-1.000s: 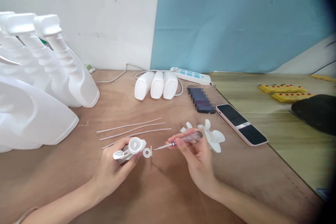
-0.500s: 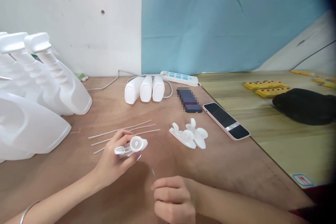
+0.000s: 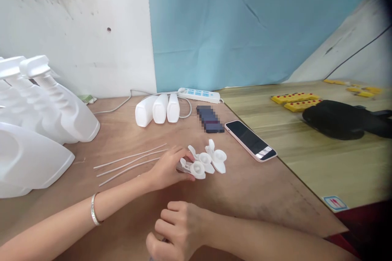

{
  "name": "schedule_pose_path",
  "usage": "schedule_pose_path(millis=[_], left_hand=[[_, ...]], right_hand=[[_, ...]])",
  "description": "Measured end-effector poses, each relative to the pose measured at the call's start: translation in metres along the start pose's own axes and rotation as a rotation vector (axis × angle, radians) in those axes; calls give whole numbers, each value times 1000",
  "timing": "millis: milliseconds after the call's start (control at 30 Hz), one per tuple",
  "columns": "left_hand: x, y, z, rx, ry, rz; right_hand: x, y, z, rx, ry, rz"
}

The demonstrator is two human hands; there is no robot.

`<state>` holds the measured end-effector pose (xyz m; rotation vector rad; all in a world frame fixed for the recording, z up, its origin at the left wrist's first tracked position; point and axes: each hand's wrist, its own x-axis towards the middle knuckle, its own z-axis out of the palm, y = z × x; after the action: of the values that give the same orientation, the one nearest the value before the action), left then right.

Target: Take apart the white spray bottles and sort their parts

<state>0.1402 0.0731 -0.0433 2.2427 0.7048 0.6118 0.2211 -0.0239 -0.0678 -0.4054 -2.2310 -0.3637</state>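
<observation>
- A brown wooden surface runs back to a white wall and a blue sheet hung behind it.
- The left hand lies near the middle of the surface. Its grip is closed on a white trigger head, which rests on the surface against two more trigger heads at its 1 o'clock.
- The right hand sits at 6 o'clock from the left hand, curled into a fist. The grip is tight, but from this angle it is hard to tell whether something thin lies inside it.
- Thin white tubes lie at 9 o'clock from the left hand, and big spray bottles crowd the far left.
- At 12 o'clock lie three small bottles and a power strip, with a phone at 2 o'clock.
- The risk, as I judge it, is that the heads sit packed together, so a sideways nudge from the left hand could scatter them toward the phone. The left forearm could also sweep the loose tubes out of line.
</observation>
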Motion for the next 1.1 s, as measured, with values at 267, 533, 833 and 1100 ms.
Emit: schedule_pose_path(millis=[267, 533, 833, 1100], left_hand=[[1, -11, -3, 225, 115, 114], [-33, -11, -43, 315, 607, 134], [-64, -81, -106, 374, 1214, -597], [-79, -107, -100, 310, 1257, -925]], right_hand=[[-1, 3, 1, -128, -93, 66], [-2, 3, -7, -65, -318, 432], [-2, 11, 2, -307, -293, 575], [-5, 17, 11, -406, -306, 583]])
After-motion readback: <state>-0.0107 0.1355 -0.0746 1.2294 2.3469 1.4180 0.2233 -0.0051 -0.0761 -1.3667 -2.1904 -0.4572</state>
